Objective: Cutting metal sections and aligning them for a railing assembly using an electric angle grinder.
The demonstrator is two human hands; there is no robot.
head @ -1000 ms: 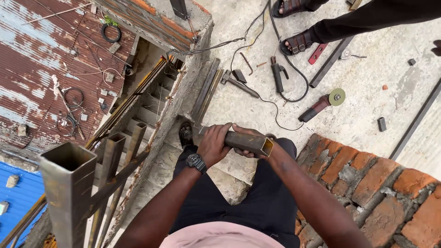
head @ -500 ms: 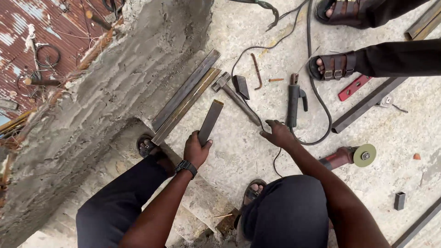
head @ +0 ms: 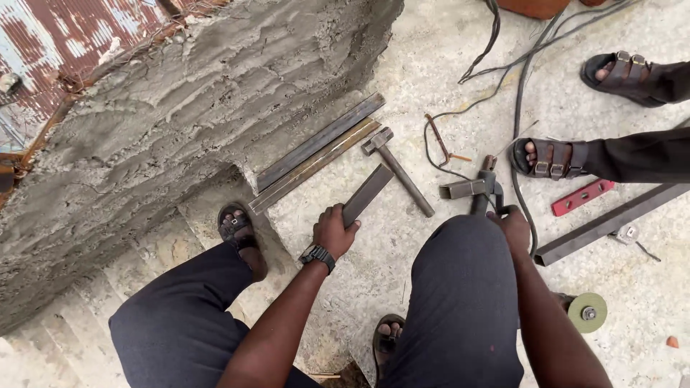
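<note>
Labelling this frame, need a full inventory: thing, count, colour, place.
short steel bar: 1, dark grey, held in left hand, far end toward the hammer
hammer: 1, rusty grey, on concrete right of the bar
long steel sections: 2, grey and tan, side by side against the cement wall
cement wall: 1, grey, rough, upper left
welding electrode holder: 1, dark, at right hand
cables: several, black, top centre
red tool: 1, right
long square tube: 1, dark, right
angle grinder: 1, greenish disc, lower right
other person's sandalled feet: 2, brown, upper right
left hand: grips bar
right hand: on holder
</note>
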